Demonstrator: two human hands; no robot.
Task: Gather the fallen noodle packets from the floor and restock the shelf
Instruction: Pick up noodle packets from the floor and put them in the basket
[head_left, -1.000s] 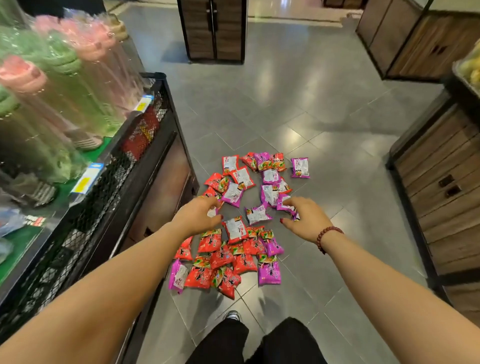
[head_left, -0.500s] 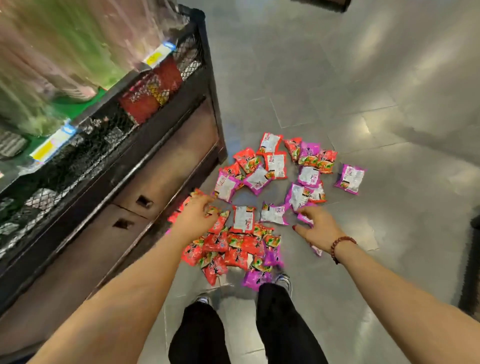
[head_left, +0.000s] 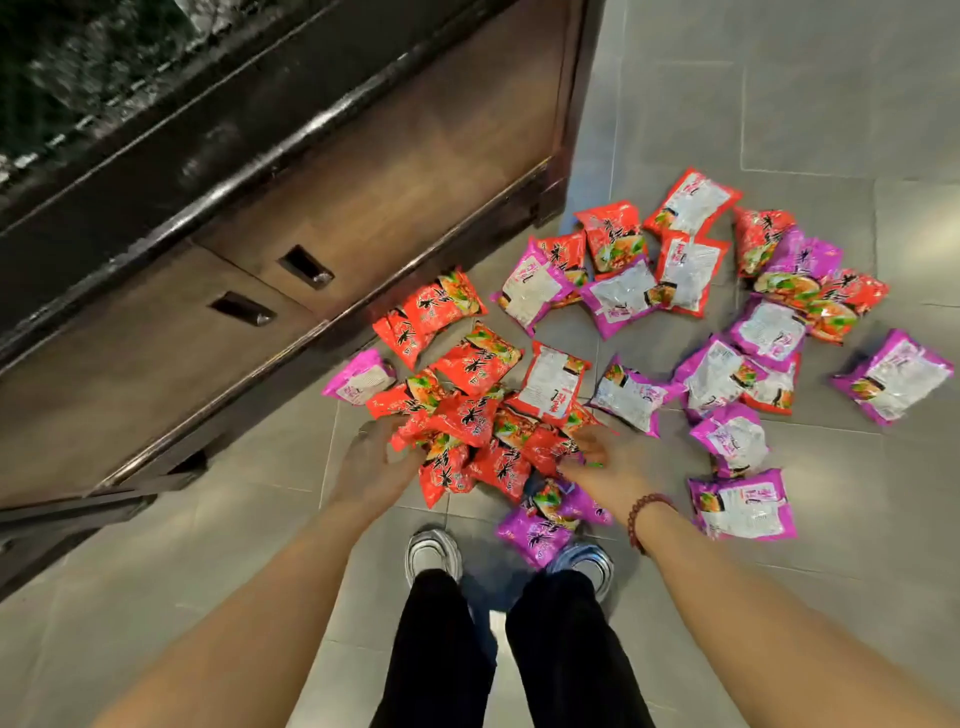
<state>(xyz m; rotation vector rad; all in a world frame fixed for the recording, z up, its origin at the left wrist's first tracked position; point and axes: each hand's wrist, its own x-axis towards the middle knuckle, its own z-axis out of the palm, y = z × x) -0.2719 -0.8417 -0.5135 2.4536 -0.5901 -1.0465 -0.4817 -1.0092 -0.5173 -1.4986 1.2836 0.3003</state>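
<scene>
My left hand (head_left: 371, 462) and right hand (head_left: 608, 465) press in from either side on a heap of red packets (head_left: 470, 421) on the floor (head_left: 779, 104), near the shelf cabinet (head_left: 311, 197). The right lies spread on the heap. The left is half hidden under it, so I cannot tell its grip. Purple packets (head_left: 743, 506) lie scattered to my right.

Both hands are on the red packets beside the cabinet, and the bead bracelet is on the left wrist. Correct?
No: the head view shows the bead bracelet on the right wrist, not the left. The rest stands: the left hand and right hand are on the red packets beside the cabinet.
</scene>
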